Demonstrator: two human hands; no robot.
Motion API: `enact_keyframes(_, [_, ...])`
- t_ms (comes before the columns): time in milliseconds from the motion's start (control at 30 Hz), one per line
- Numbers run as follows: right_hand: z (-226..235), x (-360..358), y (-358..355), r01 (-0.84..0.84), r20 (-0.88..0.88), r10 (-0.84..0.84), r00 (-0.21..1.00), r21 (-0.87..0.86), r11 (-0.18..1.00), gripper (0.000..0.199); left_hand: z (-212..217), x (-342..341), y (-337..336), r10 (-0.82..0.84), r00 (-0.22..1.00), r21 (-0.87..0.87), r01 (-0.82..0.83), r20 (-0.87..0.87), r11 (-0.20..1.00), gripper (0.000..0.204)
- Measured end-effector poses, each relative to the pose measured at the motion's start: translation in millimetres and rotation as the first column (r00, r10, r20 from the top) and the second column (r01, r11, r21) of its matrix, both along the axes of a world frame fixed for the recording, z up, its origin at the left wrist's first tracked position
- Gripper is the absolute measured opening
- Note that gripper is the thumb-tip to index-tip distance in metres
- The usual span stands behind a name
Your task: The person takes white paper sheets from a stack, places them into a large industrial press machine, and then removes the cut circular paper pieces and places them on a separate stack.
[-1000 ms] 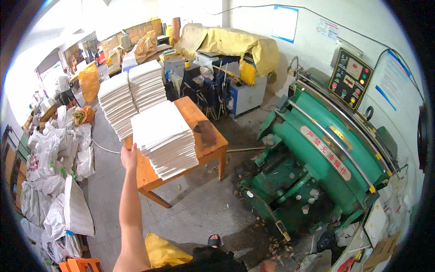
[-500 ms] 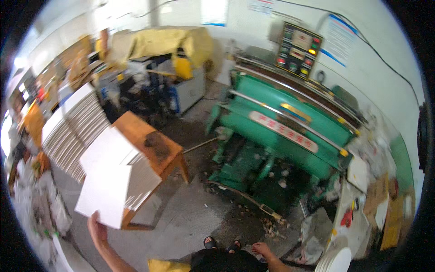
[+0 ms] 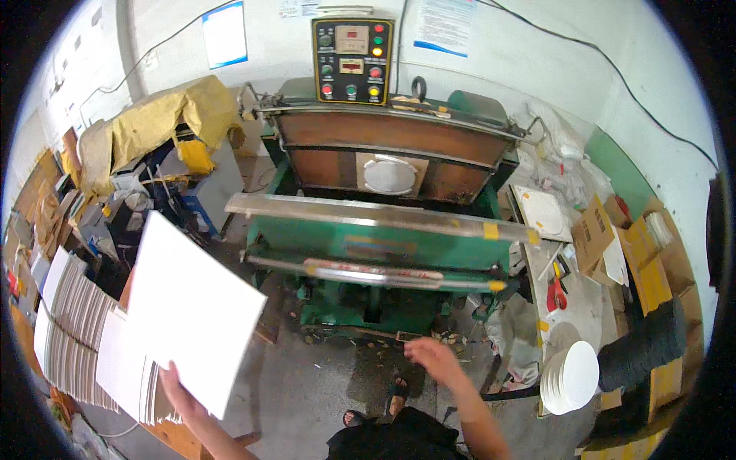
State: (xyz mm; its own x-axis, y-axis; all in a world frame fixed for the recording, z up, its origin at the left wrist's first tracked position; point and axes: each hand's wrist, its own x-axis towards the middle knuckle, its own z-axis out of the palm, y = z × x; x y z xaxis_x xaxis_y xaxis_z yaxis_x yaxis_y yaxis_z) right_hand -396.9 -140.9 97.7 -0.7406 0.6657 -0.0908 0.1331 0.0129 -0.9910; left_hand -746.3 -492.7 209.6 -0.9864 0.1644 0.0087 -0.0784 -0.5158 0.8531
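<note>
My left hand (image 3: 178, 391) grips a white cardboard sheet (image 3: 195, 310) by its lower edge, thumb on top. Ahead stands a green die-cutting press (image 3: 307, 234), its jaw gaping. On the brown inner plate (image 3: 318, 169) sits a pale square die board (image 3: 418, 165) with a white disc (image 3: 389, 177) in its middle. My right hand (image 3: 433, 359) hovers before the press, fingers loosely bent and holding nothing. Stacks of white-faced cardboard (image 3: 73, 337) stand beside the held sheet at the left.
A control panel (image 3: 351, 61) with lit buttons tops the press. On the right-hand table (image 3: 583, 303) lie red-handled scissors (image 3: 556, 294), a stack of white discs (image 3: 571, 379) and cardboard boxes (image 3: 594, 238). Scraps litter the floor under the press. A yellow sheet (image 3: 165, 115) covers equipment at the left.
The view has swung right to face the press. Its jaw has opened, showing the inner plate. My left hand has lifted the sheet off the stack; my right hand has risen forward.
</note>
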Motion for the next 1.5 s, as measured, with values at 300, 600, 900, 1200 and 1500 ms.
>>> enact_keyframes(300, [-50,-76,263,0.489,0.049,-0.487,0.872,-0.108,0.866,0.021,-55,119,148,-0.287,0.834,-0.200,0.418,0.470,0.886,0.045])
enact_keyframes(600, [-139,-165,345,0.429,0.161,-0.429,0.889,-0.620,0.657,0.018,-99,184,192,-0.256,0.834,-0.129,0.360,0.489,0.924,0.039])
enact_keyframes(900, [-112,-153,389,0.158,0.066,-0.165,0.984,-0.749,0.643,0.028,-143,183,308,-0.449,0.652,-0.006,0.572,0.611,0.820,0.032])
enact_keyframes(1200, [8,88,317,0.398,-0.079,-0.504,0.860,-0.516,0.759,0.043,-228,105,513,-0.420,0.680,0.028,0.507,0.601,0.862,0.036])
enact_keyframes(1500, [15,214,160,0.764,0.103,-0.764,0.637,0.045,0.644,0.034,-288,76,492,-0.462,0.882,-0.490,0.445,0.094,0.750,0.048])
